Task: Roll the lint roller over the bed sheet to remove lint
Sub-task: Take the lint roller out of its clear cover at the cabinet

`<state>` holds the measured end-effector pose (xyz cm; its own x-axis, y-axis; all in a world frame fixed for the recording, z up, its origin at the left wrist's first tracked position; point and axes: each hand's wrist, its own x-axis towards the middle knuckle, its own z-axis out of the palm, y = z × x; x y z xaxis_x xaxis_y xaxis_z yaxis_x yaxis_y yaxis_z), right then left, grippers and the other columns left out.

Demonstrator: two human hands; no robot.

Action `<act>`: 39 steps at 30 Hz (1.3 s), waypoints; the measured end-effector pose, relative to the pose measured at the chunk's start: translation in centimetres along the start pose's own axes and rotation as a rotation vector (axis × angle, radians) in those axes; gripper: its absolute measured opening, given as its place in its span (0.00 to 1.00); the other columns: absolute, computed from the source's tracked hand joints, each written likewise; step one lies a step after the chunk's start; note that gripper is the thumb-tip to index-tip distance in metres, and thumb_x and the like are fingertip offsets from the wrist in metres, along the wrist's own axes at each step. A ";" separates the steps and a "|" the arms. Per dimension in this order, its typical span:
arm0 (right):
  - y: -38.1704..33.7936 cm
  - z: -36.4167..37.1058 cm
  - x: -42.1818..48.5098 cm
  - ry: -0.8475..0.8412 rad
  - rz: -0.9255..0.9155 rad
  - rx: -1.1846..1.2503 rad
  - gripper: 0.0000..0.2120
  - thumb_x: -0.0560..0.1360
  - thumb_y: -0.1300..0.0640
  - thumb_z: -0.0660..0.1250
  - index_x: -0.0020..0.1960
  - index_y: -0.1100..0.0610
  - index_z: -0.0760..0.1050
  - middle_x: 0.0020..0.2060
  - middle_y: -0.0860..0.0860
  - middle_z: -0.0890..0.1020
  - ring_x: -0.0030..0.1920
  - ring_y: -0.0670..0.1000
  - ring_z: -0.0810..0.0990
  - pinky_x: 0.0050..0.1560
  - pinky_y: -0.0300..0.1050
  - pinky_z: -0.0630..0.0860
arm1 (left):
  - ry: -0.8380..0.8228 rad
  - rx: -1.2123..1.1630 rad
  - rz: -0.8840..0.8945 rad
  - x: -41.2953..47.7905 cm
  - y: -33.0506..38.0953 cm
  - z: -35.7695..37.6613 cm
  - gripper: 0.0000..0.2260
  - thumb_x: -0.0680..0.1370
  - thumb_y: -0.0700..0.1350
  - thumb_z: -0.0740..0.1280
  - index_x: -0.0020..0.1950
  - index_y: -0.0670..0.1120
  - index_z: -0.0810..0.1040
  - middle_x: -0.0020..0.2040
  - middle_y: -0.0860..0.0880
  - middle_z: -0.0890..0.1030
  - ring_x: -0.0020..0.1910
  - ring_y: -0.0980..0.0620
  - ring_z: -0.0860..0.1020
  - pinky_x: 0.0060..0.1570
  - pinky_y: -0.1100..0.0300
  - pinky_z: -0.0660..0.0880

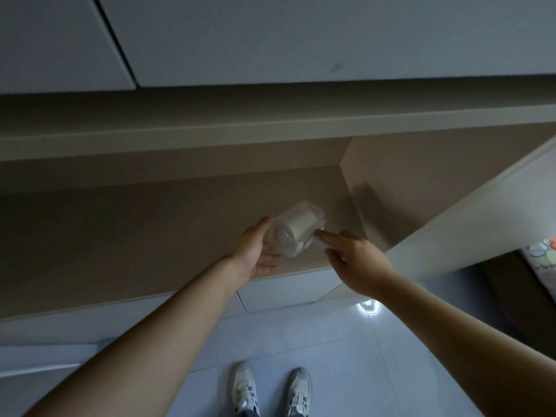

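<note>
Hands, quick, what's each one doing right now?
Left hand: open, fingers straight, cupping the lint roller's clear cover.
Right hand: closed on the lint roller's handle, index finger extended.

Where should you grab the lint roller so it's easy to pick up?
By its handle, coming from the right, as the right hand does. It sticks out from that end, slim enough to wrap fingers round. The roll sits inside a clear cover, which the left hand cups.
</note>
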<state>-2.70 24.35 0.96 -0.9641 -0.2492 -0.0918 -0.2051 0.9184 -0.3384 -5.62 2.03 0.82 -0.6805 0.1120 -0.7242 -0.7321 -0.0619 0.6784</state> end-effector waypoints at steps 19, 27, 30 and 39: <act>0.3 -3.8 -3.6 -0.111 -0.205 -0.046 0.18 0.79 0.53 0.64 0.68 0.42 0.73 0.44 0.38 0.75 0.37 0.41 0.71 0.37 0.27 0.61 | -0.151 -0.180 -0.083 -0.9 -1.8 3.5 0.17 0.83 0.56 0.60 0.60 0.46 0.80 0.46 0.44 0.85 0.42 0.47 0.83 0.45 0.54 0.79; 1.1 -3.6 -2.5 -0.175 -0.232 -0.047 0.19 0.79 0.52 0.62 0.69 0.42 0.71 0.48 0.42 0.79 0.40 0.43 0.76 0.40 0.38 0.77 | -0.214 -0.218 -0.029 0.4 -2.0 3.1 0.15 0.82 0.53 0.64 0.63 0.45 0.78 0.51 0.42 0.85 0.48 0.45 0.82 0.51 0.50 0.79; 1.4 -3.7 -2.3 -0.187 -0.251 -0.050 0.19 0.80 0.51 0.61 0.70 0.39 0.69 0.49 0.42 0.79 0.41 0.43 0.76 0.41 0.37 0.77 | -0.243 -0.253 -0.035 1.2 -1.9 3.4 0.20 0.82 0.55 0.64 0.66 0.42 0.76 0.51 0.40 0.85 0.46 0.44 0.83 0.48 0.50 0.80; 1.9 -4.0 -3.3 -0.111 -0.196 -0.092 0.19 0.80 0.50 0.61 0.70 0.39 0.69 0.45 0.41 0.76 0.35 0.43 0.72 0.34 0.38 0.71 | 0.059 -0.137 0.058 5.9 -0.9 2.1 0.24 0.77 0.56 0.72 0.67 0.47 0.70 0.60 0.43 0.80 0.53 0.44 0.82 0.47 0.51 0.80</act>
<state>-0.54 28.12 4.36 -0.8808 -0.4531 -0.1373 -0.4058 0.8719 -0.2741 -8.90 4.87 -3.80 -0.7191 0.0457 -0.6934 -0.6864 -0.2017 0.6986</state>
